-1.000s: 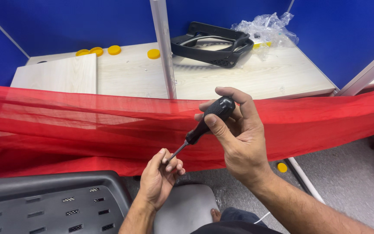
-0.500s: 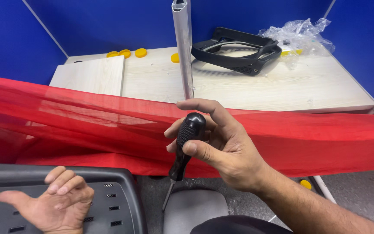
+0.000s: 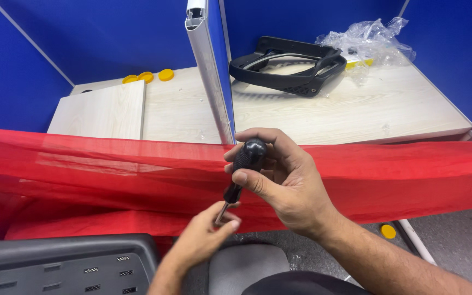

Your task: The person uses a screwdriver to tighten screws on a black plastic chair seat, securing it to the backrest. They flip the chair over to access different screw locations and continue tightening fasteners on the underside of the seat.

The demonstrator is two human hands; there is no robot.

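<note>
Screwdriver held at both ends over red cloth

Screwdriver [image 3: 240,177] sits in the middle of the view, its long axis running from upper right down to lower left, steeply tilted. Right hand [image 3: 285,191] wraps the black handle, thumb and fingers closed round it. Left hand [image 3: 206,237] comes up from below, fingertips [image 3: 228,218] pinching the metal shaft at its low end; the tip is hidden there. Behind both hands stretches the cloth [image 3: 83,175], in front of a desk [image 3: 356,114]. A grey panel [image 3: 61,262] lies lower left.
</note>
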